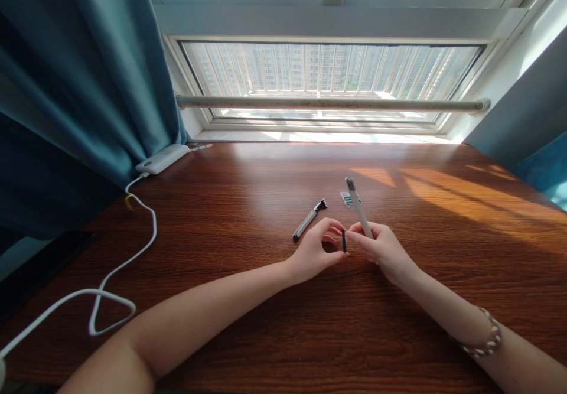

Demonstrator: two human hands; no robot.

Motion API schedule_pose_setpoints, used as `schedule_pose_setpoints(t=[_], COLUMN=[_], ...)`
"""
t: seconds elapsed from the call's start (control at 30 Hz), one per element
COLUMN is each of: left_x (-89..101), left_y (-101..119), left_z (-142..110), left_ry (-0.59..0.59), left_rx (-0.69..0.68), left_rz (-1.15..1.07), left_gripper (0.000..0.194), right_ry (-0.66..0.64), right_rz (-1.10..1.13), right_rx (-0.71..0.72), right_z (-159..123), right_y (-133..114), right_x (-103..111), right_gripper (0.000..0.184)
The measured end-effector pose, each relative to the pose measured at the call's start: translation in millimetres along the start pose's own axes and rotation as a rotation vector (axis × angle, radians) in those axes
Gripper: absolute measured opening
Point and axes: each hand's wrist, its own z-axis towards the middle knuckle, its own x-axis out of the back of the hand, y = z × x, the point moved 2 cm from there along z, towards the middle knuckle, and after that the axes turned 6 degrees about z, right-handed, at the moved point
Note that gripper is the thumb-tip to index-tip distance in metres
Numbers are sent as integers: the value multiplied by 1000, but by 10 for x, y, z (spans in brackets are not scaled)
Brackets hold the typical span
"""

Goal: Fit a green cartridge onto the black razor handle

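My left hand (316, 251) is closed in a pinch, its thumb and fingertips on the two ends of a small, thin dark piece (344, 241). What kind of part it is cannot be made out. Close beside it, my right hand (387, 253) grips a pale toothbrush (360, 212), which tilts up with its grey bristle head at the top; its lower end is hidden in the palm. The right fingertips come very near the dark piece, perhaps touching it. Beyond my left hand lies a slim silver tube (306, 222) with black ends. A small pack that looks like batteries (346, 199) lies behind the toothbrush.
The brown wooden tabletop (248, 199) runs back to a window with a white rail (328, 104). At the back left, a white box-shaped device (163, 159) has a white cable (153, 222) looping down the left side. Blue curtains (88, 75) hang at the left.
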Motion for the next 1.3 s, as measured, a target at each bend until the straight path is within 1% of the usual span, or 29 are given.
schedule_pose_setpoints(t=[0.1,0.2,0.33,0.53,0.77,0.9,0.93,1.07,1.3], left_x=[-2,-4,-10,-11,-4,4,5,7,15], left_y=[-16,-28,-25,-1,2,-11,-13,-6,30], left_z=[0,3,0,-15,-24,-10,-6,5,-5], left_ry=[-13,-25,-26,-37,-37,-24,-27,-52,-28], left_rx=[-32,-47,-60,-78,-82,-29,-15,32,17], left_rz=[45,72,101,154,154,81,61,16,59], left_gripper=[36,36,34,32,32,42,42,29,22], right_ry=[15,21,-8,42,44,69,74,75,80], right_rz=[-60,-102,-149,-215,-173,-123,-110,-110,-262], right_rx=[33,22,21,53,30,17,21,72,154], right_z=[5,-15,-43,-36,-29,-45,-48,-56,-70], right_y=[70,122,125,128,164,183,186,186,183], right_x=[15,44,28,11,7,8,9,10,-13], right_gripper=[32,31,29,29,29,29,29,29,27])
